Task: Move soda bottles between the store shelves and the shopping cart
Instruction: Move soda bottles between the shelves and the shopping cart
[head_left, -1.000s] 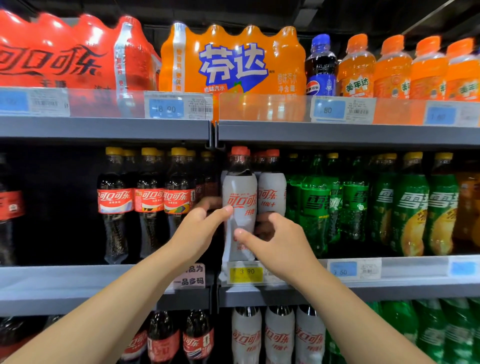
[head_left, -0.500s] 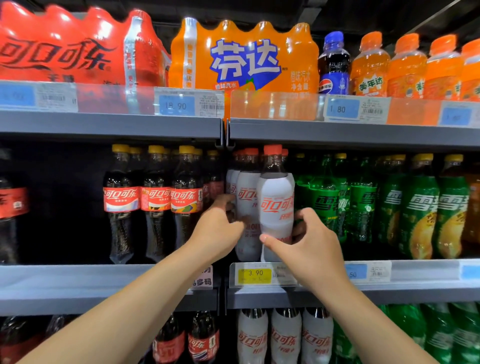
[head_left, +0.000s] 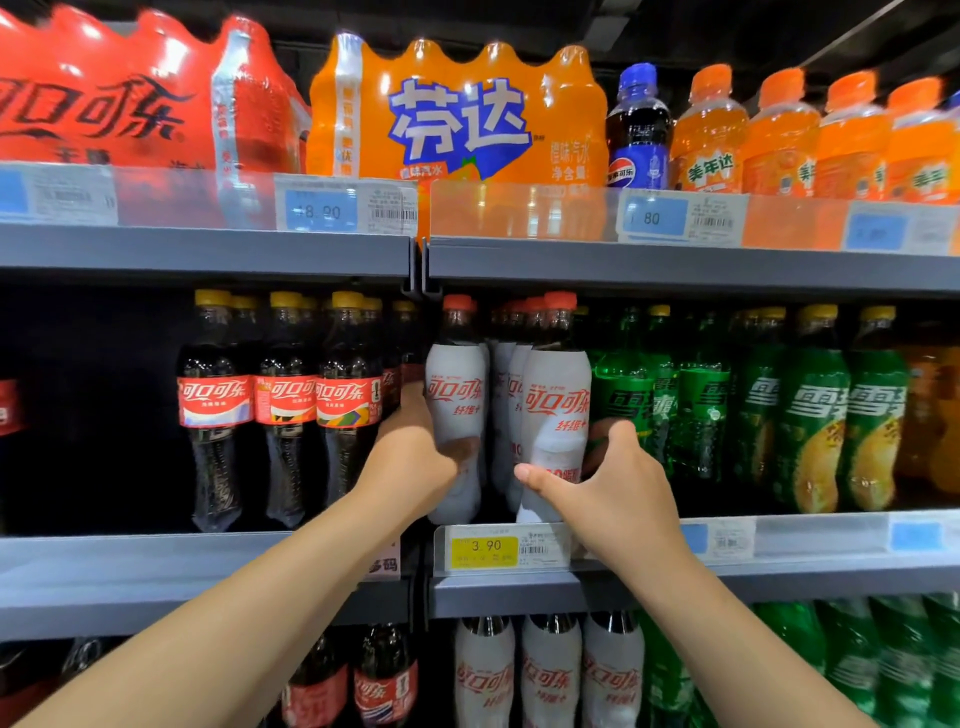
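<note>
White-wrapped cola is gripped in both hands at the centre of the frame, the forearms being stretched up from the lower corners. The left hand (head_left: 410, 457) is curled round the lower body of the left white bottle (head_left: 457, 395). The right hand (head_left: 618, 488) is closed round the waist of the right white bottle (head_left: 556, 395), the thumb laid leftward across its front. Both bottles are held upright at the front of the middle shelf (head_left: 130, 566), just above a yellow price tag (head_left: 484, 551); whether their bases rest on the shelf cannot be told. More white bottles are seen in the gap behind them. Dark cola bottles (head_left: 283, 400) with yellow caps are lined up to the left, and green soda bottles (head_left: 810, 415) to the right. Further white bottles (head_left: 550, 675) are shelved below. Along the top of the frame, a red multipack (head_left: 130, 104), an orange multipack (head_left: 457, 114), a blue-capped bottle (head_left: 639, 135) and orange bottles (head_left: 779, 140) are set on the upper shelf (head_left: 675, 265).
</note>
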